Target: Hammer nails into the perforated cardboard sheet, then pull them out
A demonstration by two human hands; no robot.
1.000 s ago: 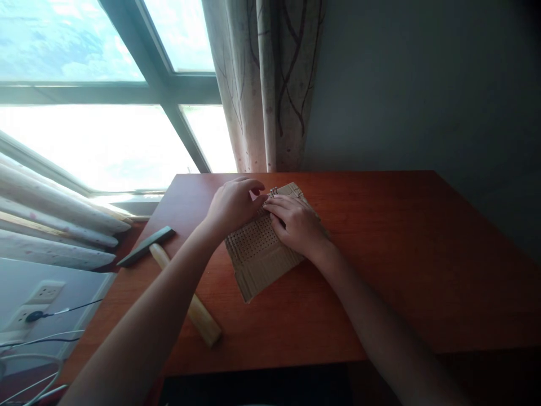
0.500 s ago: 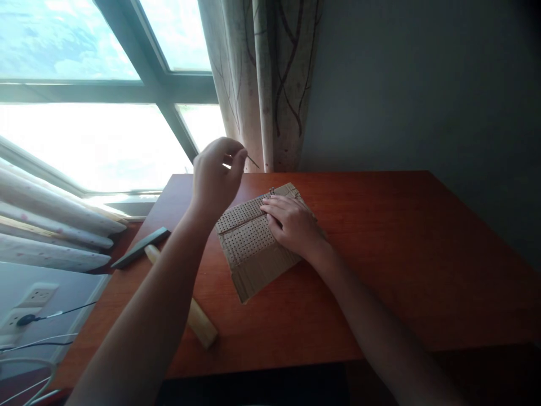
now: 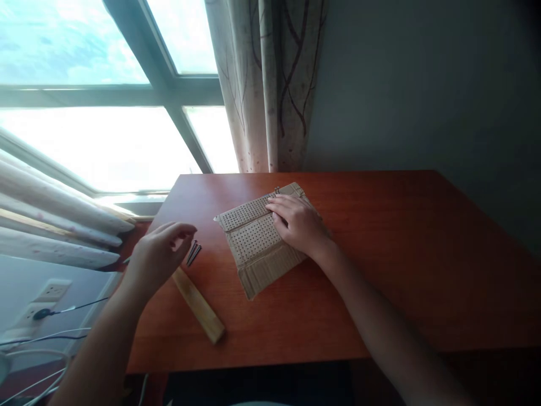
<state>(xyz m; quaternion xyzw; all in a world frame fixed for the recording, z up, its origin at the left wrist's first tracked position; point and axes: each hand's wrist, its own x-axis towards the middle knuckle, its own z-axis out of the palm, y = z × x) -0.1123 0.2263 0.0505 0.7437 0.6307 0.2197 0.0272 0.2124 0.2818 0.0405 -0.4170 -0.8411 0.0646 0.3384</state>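
Note:
A piece of cardboard (image 3: 270,269) with rows of small punched holes lies tilted on the table. My right hand (image 3: 298,223) rests flat across its right part, fingers stretched out, covering some of the holes. Small dark metal pieces (image 3: 276,190) stick up at its far edge. My left hand (image 3: 163,254) is over the table's left side, thumb and forefinger pinched; whether anything is between them cannot be made out. Just right of those fingertips lie several nails (image 3: 194,254). A wooden stick (image 3: 200,307) lies below them, its far end behind my left hand.
The reddish-brown table (image 3: 380,254) extends far to the right. Beyond it hang a patterned curtain (image 3: 270,84) and a grey wall (image 3: 422,84). A window is at the left. Wall sockets (image 3: 40,304) with plugged-in cables are at the lower left, beside the table edge.
My left hand has come down and left from above the cardboard, where it held a thin nail. The nails on the table now show. My right hand stays on the cardboard.

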